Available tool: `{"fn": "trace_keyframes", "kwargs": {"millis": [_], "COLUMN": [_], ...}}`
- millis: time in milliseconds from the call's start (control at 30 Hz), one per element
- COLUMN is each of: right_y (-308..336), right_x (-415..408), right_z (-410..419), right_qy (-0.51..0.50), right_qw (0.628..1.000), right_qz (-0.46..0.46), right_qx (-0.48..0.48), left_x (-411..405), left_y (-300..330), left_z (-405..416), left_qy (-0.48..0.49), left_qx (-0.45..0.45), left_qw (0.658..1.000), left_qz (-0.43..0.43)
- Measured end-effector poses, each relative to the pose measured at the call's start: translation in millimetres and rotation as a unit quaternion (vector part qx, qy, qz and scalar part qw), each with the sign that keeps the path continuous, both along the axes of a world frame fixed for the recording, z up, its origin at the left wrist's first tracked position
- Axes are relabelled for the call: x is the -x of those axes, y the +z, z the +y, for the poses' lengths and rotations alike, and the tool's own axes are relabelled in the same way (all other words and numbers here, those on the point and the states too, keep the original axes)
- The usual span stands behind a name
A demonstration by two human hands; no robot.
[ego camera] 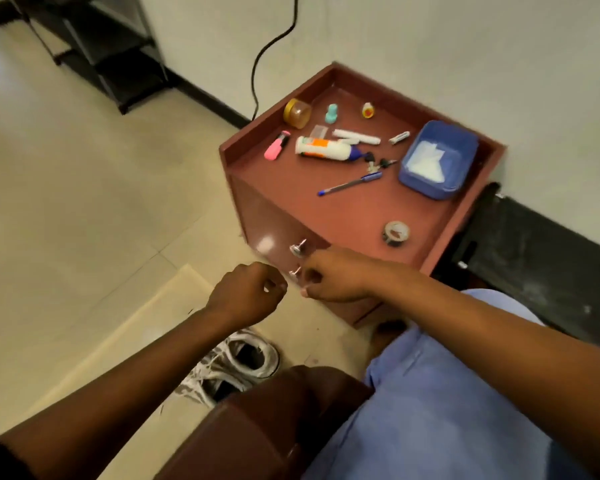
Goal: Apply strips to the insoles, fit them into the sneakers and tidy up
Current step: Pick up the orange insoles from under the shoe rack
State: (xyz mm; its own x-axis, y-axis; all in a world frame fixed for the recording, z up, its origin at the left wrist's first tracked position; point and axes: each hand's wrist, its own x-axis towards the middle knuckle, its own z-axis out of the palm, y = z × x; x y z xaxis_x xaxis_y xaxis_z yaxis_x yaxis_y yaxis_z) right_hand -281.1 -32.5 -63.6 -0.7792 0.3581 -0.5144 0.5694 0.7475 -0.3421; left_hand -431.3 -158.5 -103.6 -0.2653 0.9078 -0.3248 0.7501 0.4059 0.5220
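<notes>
Where cabinet (343,209) front ends, both hands (246,292) curled (blurred).

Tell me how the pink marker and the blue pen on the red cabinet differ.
The pink marker is short and stubby; the blue pen is long and thin. The marker lies near the cabinet's left raised edge, the pen nearer the middle, beside the blue tub. The marker is bright pink, the pen blue with a dark barrel. Both lie flat on the top, slanted the same way.

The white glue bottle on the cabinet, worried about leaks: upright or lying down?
Lying down: the glue bottle rests on its side on the cabinet top.
</notes>
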Motion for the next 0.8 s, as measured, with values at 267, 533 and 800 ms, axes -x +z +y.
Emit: {"fn": "trace_keyframes", "kwargs": {"millis": [267, 533, 800], "right_y": [97.2, 101.2, 51.8], "right_x": [-163.6, -307.7, -392.5], "right_z": [7.0, 3.3, 10.7], "right_qy": [-0.236, -0.471, -0.63], "right_qw": [0.951, 0.849, 0.752], "right_qz": [0.153, 0.194, 0.141], "right_qx": [-0.126, -0.143, -0.134], "left_x": [-118.3, -255.9, -347.1], "left_y": [111.9, 147.8, 89.6], "left_z": [76.9, 123.9, 174.2], "left_qy": [-0.221, -0.396, -0.345], "left_qx": [-0.084, -0.128, -0.06], "left_qw": [0.972, 0.903, 0.934], "left_qz": [0.002, 0.103, 0.067]}}
